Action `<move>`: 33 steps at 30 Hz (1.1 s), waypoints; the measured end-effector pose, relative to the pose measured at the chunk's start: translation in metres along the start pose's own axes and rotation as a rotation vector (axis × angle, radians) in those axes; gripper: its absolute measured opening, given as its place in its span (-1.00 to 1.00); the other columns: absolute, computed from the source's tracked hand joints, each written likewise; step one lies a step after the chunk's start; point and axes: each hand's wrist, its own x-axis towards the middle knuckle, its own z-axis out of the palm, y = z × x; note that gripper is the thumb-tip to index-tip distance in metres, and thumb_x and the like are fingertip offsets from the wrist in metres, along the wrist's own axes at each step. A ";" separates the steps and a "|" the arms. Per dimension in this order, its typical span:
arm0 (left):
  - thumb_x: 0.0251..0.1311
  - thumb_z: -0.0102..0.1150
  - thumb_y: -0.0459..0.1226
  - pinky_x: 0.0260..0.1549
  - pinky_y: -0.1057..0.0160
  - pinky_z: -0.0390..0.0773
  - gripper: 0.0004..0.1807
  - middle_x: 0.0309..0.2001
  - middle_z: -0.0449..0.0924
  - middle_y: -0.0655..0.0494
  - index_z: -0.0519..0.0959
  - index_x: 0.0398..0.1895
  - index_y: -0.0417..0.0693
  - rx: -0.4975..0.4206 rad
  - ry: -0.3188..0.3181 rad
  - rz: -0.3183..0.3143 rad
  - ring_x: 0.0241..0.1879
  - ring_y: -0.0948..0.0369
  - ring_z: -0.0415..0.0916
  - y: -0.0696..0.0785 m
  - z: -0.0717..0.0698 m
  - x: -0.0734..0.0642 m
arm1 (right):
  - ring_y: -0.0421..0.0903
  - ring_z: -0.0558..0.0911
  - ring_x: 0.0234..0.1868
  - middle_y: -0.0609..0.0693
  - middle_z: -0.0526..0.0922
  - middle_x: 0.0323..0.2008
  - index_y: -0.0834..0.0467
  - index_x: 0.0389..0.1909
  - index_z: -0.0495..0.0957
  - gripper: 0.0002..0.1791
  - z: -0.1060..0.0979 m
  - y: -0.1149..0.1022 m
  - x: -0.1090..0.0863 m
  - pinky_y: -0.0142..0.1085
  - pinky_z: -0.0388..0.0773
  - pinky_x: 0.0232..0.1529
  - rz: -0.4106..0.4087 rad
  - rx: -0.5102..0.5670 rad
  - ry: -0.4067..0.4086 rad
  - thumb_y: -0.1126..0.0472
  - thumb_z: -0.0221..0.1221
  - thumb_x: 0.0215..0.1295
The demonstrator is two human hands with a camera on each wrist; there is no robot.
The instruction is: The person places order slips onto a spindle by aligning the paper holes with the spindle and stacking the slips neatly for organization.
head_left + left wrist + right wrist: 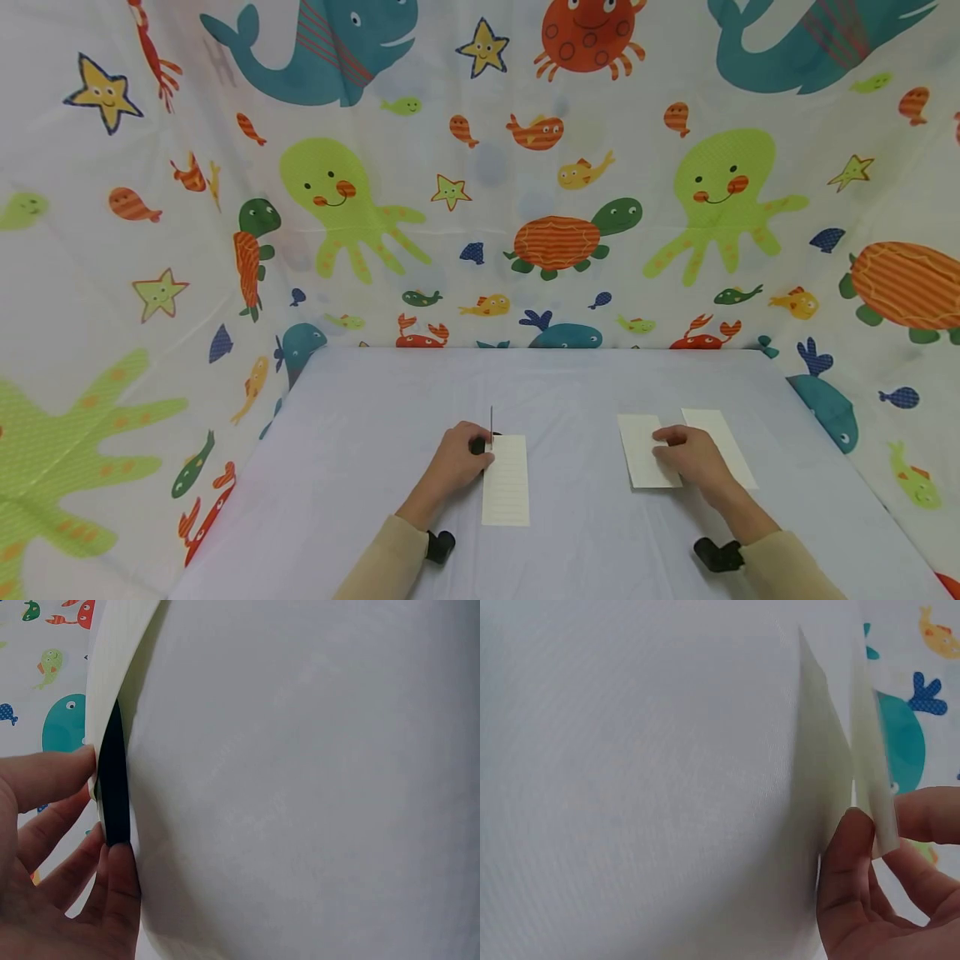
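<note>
My left hand (456,457) pinches the top left edge of a narrow cream strip of lined paper (506,487). In its fingers is also a dark, flat object (115,787), tucked against the paper; a thin dark line stands up from there in the head view. What kind of object it is cannot be told. Over on the right, my right hand (693,457) pinches a cream paper piece (881,780) between thumb and fingers. The hand lies between a left cream sheet (641,454) and a right cream sheet (723,437), covering part of each.
A white cloth covers the table (570,400). Behind it and at both sides hangs a curtain (465,208) printed with sea animals. Black wrist mounts sit at the left cuff (440,547) and the right cuff (718,555).
</note>
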 end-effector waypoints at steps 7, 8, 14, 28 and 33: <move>0.15 0.35 -0.37 0.15 -0.12 0.46 -0.82 -0.01 0.59 -0.10 0.65 -0.17 -0.17 0.009 0.009 0.013 0.10 -0.09 0.51 0.000 0.000 0.001 | 0.13 0.49 0.00 0.30 0.56 0.02 0.39 0.03 0.60 -0.65 0.008 0.000 0.001 -0.16 0.49 -0.10 0.008 0.048 0.012 0.31 0.24 0.28; 0.15 0.35 -0.37 0.15 -0.12 0.46 -0.81 -0.01 0.59 -0.10 0.65 -0.16 -0.17 0.013 0.009 0.011 0.10 -0.09 0.51 0.000 0.000 0.001 | 0.12 0.49 -0.02 0.28 0.56 0.00 0.38 0.03 0.60 -0.66 0.010 0.000 0.001 -0.18 0.49 -0.12 0.004 0.049 0.011 0.31 0.25 0.27; 0.15 0.36 -0.36 0.16 -0.12 0.46 -0.81 0.02 0.59 -0.10 0.66 -0.15 -0.17 0.029 0.007 -0.007 0.12 -0.09 0.50 -0.001 0.002 0.000 | 0.06 0.47 -0.12 0.18 0.54 -0.14 0.37 -0.02 0.63 -0.68 0.017 -0.003 0.001 -0.24 0.46 -0.24 -0.020 0.083 0.006 0.33 0.28 0.23; 0.14 0.36 -0.36 0.15 -0.13 0.47 -0.80 -0.01 0.60 -0.09 0.66 -0.16 -0.17 0.036 0.013 0.011 0.10 -0.09 0.51 -0.003 0.003 0.001 | -0.05 0.48 -0.27 0.12 0.57 -0.19 0.35 -0.03 0.64 -0.71 0.033 -0.018 -0.008 -0.29 0.46 -0.35 -0.067 0.138 -0.015 0.35 0.31 0.24; 0.14 0.36 -0.36 0.14 -0.13 0.47 -0.81 -0.01 0.61 -0.11 0.66 -0.17 -0.17 0.034 0.018 0.017 0.10 -0.10 0.51 -0.003 0.002 0.000 | -0.03 0.49 -0.25 0.13 0.57 -0.15 0.32 -0.01 0.64 -0.71 0.041 -0.025 -0.011 -0.27 0.46 -0.35 -0.078 0.135 -0.022 0.33 0.30 0.26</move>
